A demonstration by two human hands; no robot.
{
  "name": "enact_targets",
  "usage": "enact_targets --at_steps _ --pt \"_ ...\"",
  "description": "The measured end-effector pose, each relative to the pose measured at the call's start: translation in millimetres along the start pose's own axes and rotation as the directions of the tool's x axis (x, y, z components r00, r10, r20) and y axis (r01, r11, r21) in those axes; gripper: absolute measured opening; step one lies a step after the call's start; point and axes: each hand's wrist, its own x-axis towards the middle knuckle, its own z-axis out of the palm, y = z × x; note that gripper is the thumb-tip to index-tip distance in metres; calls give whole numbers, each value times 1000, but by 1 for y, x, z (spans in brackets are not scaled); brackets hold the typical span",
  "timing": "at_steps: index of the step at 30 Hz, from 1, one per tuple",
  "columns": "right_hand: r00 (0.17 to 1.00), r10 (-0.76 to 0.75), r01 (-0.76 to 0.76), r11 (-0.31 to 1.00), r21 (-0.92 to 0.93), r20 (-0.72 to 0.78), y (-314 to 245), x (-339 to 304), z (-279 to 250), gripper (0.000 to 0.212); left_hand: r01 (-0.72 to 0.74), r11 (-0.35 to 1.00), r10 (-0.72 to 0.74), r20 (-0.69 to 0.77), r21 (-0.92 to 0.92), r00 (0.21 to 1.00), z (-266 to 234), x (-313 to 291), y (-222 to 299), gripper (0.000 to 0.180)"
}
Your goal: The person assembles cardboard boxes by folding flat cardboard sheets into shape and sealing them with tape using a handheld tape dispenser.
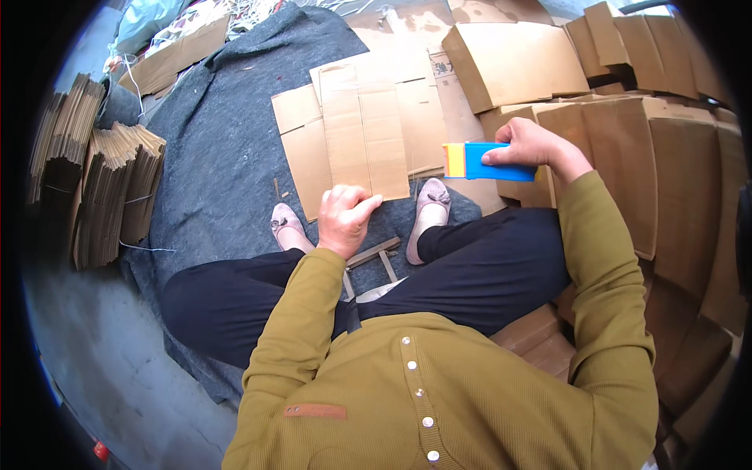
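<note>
Grey felt matting carries a tan oblong cardboard sheet, long axis away; left hand curls at its near edge, pinch unclear. Past the matting's right edge, right hand pinches a flat blue-and-yellow block crosswise, yellow end leftward.

One olive top shows five buttons; at its cuffs are one left hand, one right hand; beyond it, one blue-and-yellow block, two pink shoes, one dark blanket.

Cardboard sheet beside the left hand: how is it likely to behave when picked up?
The cardboard sheet looks thin and flat, so it is probably light for its size. Its smooth panels suggest fair stiffness, but it may bend along the lengthwise crease.
</note>
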Motion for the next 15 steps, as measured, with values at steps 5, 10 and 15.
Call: enact_targets --at_steps 5,10,15 --pt "999 -4 15 978 -209 54 -14 26 15 62 6 1000 -6 -9 7 1000 3 -1 -1 24" --pt "1000 -1 12 919 -395 28 -52 41 39 67 10 1000 -9 -37 2 999 5 -1 3 24" --pt "995 104 -95 923 -374 2 -91 42 53 53 29 1000 -28 -56 8 998 7 -3 1 23"
